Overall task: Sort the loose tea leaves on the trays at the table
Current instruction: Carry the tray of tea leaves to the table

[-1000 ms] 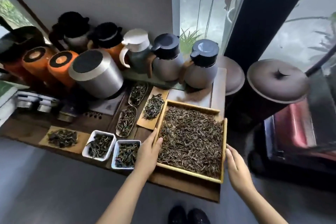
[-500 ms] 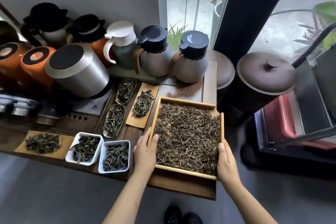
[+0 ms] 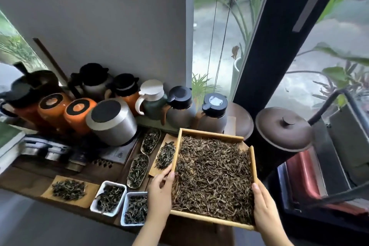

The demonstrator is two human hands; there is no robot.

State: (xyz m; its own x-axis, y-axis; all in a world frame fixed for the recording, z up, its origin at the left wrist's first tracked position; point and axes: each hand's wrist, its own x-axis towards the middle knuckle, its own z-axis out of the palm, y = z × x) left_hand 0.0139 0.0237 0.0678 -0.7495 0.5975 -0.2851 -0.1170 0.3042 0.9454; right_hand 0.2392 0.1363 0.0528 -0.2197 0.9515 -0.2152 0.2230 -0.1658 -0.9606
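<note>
Item: wooden tray (image 3: 209, 135) of loose tea (image 3: 213, 173), at the worktop's (image 3: 30, 180) right end, seemingly lifted or tilted. Left hand (image 3: 159, 195) grasps its left rim, thumb over the edge; right hand (image 3: 265, 211) clasps the near right corner. Step judged: taking up the tray before sorting. Next calls for level carriage to avoid spills. Adjacent: small tea board (image 3: 162, 156) touching the left rim, two white dishes (image 3: 108, 198), flasks (image 3: 214, 114) behind, lidded jar (image 3: 283, 128) to the right.
</note>
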